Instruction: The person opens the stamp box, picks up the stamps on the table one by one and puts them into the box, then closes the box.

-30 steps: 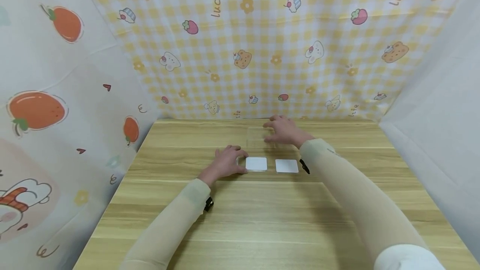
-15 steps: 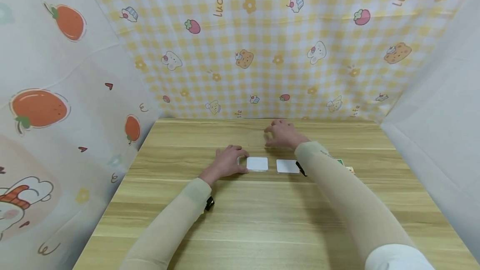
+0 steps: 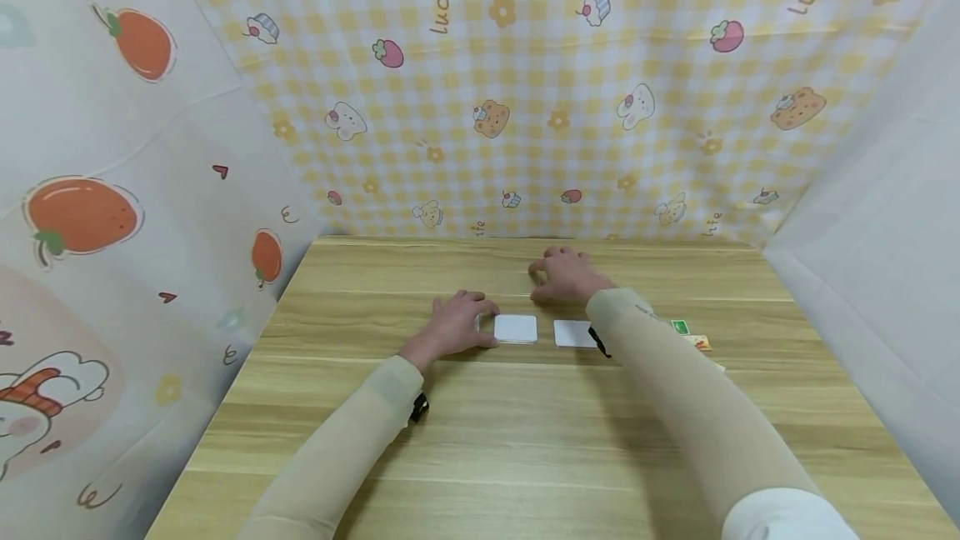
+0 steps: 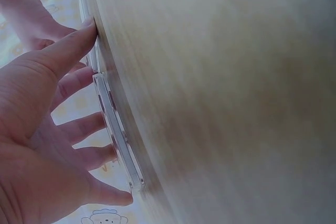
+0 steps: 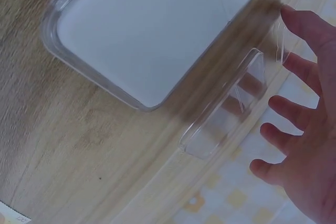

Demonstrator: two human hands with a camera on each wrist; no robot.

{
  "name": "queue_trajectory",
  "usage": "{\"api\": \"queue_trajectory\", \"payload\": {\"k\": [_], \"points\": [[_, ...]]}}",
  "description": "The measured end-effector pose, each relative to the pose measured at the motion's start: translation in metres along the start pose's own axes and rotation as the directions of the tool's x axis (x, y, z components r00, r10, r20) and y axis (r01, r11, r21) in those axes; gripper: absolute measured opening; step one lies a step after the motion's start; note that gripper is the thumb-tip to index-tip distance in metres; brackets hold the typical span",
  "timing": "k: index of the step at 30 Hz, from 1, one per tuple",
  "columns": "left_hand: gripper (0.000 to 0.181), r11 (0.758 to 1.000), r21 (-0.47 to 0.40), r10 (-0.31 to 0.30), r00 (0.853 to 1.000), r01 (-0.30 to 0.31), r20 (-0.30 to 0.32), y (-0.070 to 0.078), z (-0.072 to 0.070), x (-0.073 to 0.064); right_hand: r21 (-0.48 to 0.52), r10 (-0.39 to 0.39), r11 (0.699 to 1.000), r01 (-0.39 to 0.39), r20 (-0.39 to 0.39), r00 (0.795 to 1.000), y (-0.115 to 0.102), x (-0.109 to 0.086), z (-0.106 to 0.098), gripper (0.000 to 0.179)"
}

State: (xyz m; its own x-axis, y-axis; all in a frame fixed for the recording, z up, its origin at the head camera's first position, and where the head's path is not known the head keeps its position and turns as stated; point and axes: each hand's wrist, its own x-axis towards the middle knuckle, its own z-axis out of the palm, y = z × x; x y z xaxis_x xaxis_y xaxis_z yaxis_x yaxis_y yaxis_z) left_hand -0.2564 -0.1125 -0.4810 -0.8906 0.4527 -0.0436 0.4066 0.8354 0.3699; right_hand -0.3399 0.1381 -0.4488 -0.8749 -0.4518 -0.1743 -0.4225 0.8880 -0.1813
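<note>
The left hand [image 3: 453, 323] spreads wide, thumb near and fingers far, at the left end of a white rectangle [image 3: 515, 328] on the wooden table [image 3: 480, 457]. A second white rectangle [image 3: 572, 333] lies to its right, partly under the right sleeve [image 3: 675, 390]. Farther back, the right hand [image 3: 566, 276] is also wide, its fingers apart beside clear plastic [image 5: 226, 108]; whether they touch it is hard to tell through the transparency. Small coloured pieces [image 3: 699, 342] lie to the right, past the right sleeve.
</note>
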Motion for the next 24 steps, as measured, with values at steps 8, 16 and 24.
{"api": "queue_trajectory", "payload": {"k": [8, 16, 24], "points": [[0.056, 1.000, -0.002, 0.002, 1.000, -0.002, 0.005, -0.0011, 0.0015, 0.0012, -0.008, 0.012, 1.000, -0.012, 0.000, 1.000, -0.0008, -0.0012, 0.0020, 0.062], [0.057, 1.000, 0.015, 0.002, 1.000, -0.002, -0.003, -0.0019, 0.0010, 0.0000, -0.032, -0.003, 0.999, 0.002, -0.010, 1.000, 0.0006, 0.0030, 0.0061, 0.062], [0.056, 1.000, 0.003, -0.002, 1.000, 0.002, -0.003, -0.0010, 0.0006, -0.0001, -0.025, 0.006, 1.000, -0.006, -0.024, 1.000, 0.0033, 0.0037, 0.0080, 0.064]]}}
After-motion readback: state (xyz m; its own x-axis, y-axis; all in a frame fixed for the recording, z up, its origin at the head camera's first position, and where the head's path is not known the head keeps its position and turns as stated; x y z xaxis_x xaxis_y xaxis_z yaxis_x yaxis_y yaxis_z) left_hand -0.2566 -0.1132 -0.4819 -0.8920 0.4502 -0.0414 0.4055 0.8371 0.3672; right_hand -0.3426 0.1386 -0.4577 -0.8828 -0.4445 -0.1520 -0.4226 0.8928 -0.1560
